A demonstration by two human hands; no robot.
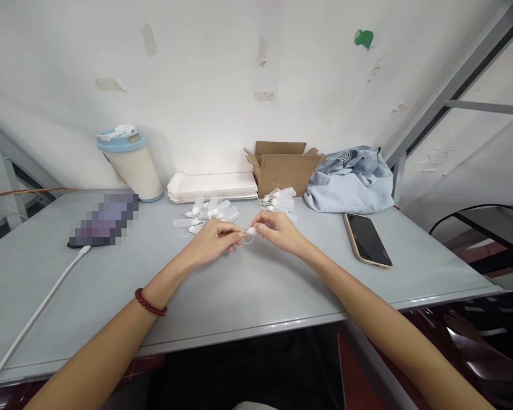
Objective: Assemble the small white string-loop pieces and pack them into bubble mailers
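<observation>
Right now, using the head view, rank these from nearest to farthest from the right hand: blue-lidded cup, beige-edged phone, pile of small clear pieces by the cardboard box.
1. Pile of small clear pieces: just beyond the right hand, before the cardboard box.
2. Beige-edged phone: to the right, flat on the table.
3. Blue-lidded cup: back left, near the wall.
</observation>
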